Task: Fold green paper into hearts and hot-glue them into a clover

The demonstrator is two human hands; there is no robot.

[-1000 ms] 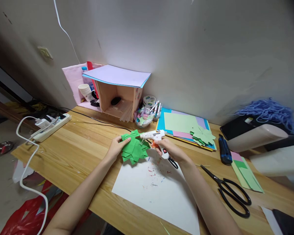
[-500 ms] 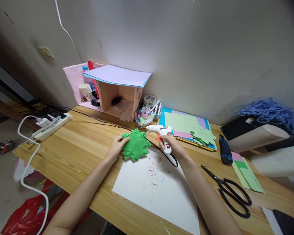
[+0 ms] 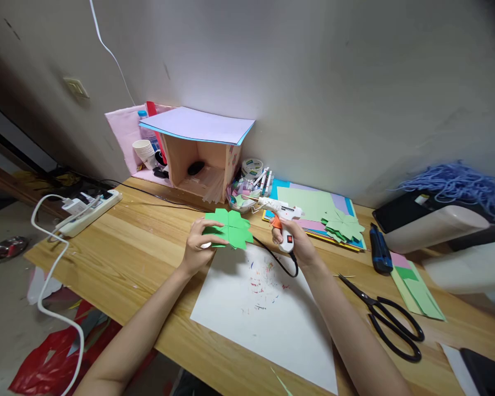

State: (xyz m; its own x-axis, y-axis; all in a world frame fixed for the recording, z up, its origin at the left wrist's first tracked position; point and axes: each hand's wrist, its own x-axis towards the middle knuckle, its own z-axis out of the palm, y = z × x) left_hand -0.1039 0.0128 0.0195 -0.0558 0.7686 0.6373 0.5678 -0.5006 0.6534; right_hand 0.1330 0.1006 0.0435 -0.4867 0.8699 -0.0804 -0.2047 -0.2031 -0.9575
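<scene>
Glue gun (image 3: 287, 220), white with an orange trigger, sits in the grasp of the right hand (image 3: 299, 242), whose fingers curl around its handle; the nozzle points left, near the green paper flower (image 3: 234, 230) but apart from it. The left hand (image 3: 198, 245) grips that flower by its left side, two fingers laid across the top. The flower is over the upper left corner of a white sheet (image 3: 289, 335), which is specked with coloured marks and lies on the wooden table (image 3: 119, 264). A black cord (image 3: 281, 268) loops from the bottom of the handle. Behind the flower are a box (image 3: 231, 176) topped with lilac paper (image 3: 202, 125) and a bowl (image 3: 241, 205) of scraps. Right of the sheet lie black scissors (image 3: 370, 301), and farther back pale green paper cutouts (image 3: 344, 225) rest on coloured sheets (image 3: 303, 199), near a cutter (image 3: 380, 252).
</scene>
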